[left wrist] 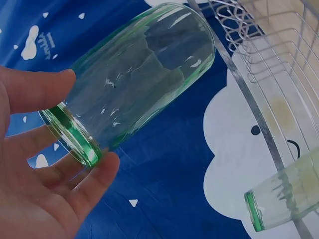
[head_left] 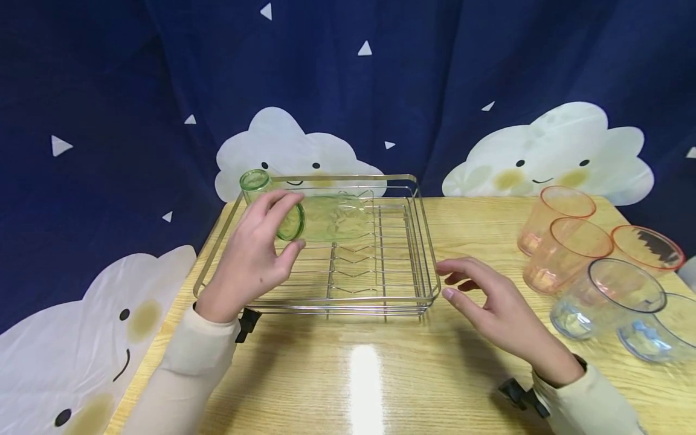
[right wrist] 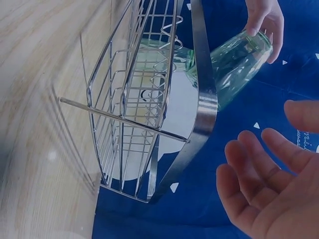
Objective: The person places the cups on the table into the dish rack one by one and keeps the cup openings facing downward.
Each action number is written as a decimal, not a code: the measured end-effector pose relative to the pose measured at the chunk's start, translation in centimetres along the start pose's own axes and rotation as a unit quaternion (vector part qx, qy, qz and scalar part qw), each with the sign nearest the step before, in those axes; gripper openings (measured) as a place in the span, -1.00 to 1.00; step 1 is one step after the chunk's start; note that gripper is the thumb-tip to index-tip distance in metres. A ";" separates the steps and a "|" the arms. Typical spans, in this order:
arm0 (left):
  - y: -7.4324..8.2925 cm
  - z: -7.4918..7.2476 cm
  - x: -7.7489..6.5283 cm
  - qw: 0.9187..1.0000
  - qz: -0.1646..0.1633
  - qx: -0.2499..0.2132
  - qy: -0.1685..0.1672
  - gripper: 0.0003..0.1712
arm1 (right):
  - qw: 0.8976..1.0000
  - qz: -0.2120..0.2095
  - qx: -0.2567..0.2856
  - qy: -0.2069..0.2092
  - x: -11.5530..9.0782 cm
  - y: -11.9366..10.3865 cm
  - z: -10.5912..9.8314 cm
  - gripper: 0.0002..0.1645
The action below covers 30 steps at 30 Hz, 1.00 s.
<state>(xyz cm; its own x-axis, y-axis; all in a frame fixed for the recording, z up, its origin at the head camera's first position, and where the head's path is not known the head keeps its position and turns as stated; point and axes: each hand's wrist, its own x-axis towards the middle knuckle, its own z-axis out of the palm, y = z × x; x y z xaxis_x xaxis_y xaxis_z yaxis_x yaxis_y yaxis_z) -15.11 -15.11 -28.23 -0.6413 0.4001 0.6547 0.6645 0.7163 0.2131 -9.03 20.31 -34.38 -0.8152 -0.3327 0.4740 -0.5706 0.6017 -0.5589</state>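
Note:
My left hand [head_left: 247, 251] grips a clear green glass [head_left: 334, 219] by its thick base, with thumb and fingers around it. The glass is tilted over the wire rack [head_left: 353, 300], base toward my palm and mouth down to the right. Base up, a second green glass [head_left: 254, 180] stands in the rack's far left corner, partly hidden by my left hand in the head view. By the rack's right front corner is my right hand [head_left: 492, 302]; its fingers are loosely bent and hold nothing, as the right wrist view shows.
On the table's right side stand orange tumblers [head_left: 565, 205] and blue tumblers [head_left: 622, 296], close together. Behind the wooden table [head_left: 304, 368] hangs a dark blue curtain [head_left: 337, 78] with white clouds. Raised metal rims run around the rack, above its rows of wires.

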 end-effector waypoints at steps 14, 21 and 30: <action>-1.6 0.4 0.3 1.000 -0.022 0.004 -0.012 -0.26 | 1.000 -0.011 -0.011 -0.009 0.0 0.3 0.0 -0.56; -2.3 0.3 0.6 0.998 -0.041 0.022 -0.044 -0.25 | 1.000 -0.013 -0.012 -0.004 0.0 0.1 -0.1 -0.56; -3.2 0.3 1.2 0.996 -0.046 0.037 -0.069 -0.23 | 1.000 -0.013 -0.009 -0.001 -0.1 0.0 -0.2 -0.57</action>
<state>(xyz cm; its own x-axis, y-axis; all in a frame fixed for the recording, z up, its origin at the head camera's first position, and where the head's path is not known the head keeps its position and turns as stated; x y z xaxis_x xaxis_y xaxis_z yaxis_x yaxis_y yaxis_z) -18.14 -16.77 -28.33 -0.7485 0.4023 0.5271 0.5738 0.7915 0.2106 -8.95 20.46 -34.26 -0.8007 -0.3496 0.4864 -0.5894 0.6053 -0.5350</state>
